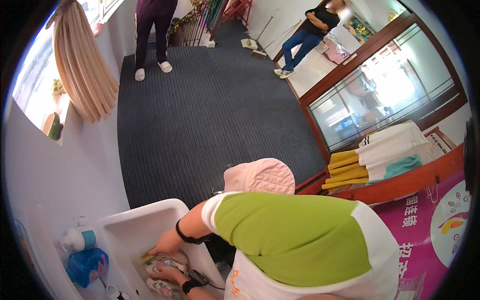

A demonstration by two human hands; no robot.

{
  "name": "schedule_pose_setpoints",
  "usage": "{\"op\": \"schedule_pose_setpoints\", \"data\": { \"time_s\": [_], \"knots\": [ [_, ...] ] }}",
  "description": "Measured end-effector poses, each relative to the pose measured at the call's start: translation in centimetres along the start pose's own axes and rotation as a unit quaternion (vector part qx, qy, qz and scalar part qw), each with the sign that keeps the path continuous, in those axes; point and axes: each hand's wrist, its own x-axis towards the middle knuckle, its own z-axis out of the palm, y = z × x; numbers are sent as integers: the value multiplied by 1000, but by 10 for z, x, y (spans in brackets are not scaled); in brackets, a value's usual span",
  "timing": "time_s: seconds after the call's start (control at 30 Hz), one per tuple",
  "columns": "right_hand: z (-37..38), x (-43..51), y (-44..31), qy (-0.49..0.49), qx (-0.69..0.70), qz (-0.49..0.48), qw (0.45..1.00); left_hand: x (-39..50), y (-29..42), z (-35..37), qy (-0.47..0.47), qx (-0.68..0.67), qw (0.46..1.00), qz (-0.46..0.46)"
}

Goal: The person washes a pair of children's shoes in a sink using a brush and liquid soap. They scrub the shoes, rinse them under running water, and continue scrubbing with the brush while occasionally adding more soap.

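My right hand (169, 242), a black band on its wrist, holds a yellowish flat tool (147, 255) that looks like a scrub brush. It is close to a pale patterned shoe (180, 259) inside the white sink (127, 214). My left hand (168, 272) grips this shoe from the lower side, its fingers spread over the fabric. A second pale shoe with pink markings (165, 288) lies just below my left hand. A black device with a cable (199, 278) is strapped at my left wrist. Fingers partly cover the tool and the upper shoe.
On the sink's ledge are a blue bottle (89, 265) and a white bottle (81, 239). Clothes (390, 153) hang at the right. Two people stand on or beside the dark ribbed carpet (217, 112). A pink quilted cap (262, 176) shows above the green-sleeved shoulder.
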Motion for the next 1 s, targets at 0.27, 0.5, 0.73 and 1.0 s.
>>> {"op": "schedule_pose_setpoints", "data": {
  "time_s": [0.27,0.5,0.73,1.0],
  "knots": [
    [6,-9,56,-27,42,-84,995,-2,25,9,19,-3,1000,-17],
    [-19,11,0,27,51,-154,986,-14,22,0,-39,-59,996,-45],
    [-10,6,-5,-42,-63,-39,996,-12,26,-4,27,146,981,-122],
    [-12,7,4,-100,-112,31,988,-8,13,-11,-18,147,986,-78]
  ]
}}
